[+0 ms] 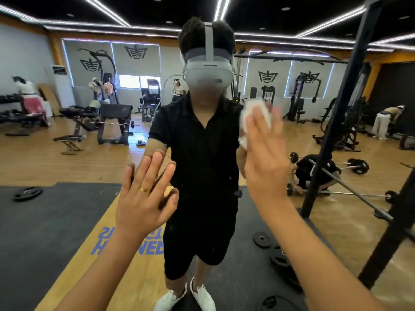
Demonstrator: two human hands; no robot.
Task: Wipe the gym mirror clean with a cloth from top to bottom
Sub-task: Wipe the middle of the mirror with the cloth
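Two hands on the mirror [56, 158]: left hand [143, 198] flat, fingers spread, bracing; right hand [262, 158] flat, fingers straight, pressing the white cloth [253, 111] to the glass at the reflection's shoulder level. Judged mid-wipe; next stroke should run downward under even pressure. Unobstructed glass lies below and to both sides; no mirror edge discernible.

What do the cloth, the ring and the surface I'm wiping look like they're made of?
Cloth: soft white fabric or paper towel, matte and crumpled under the right hand. Ring: shiny yellow metal, possibly gold, on the left hand. Mirror: smooth glossy glass, reflecting the whole gym sharply.
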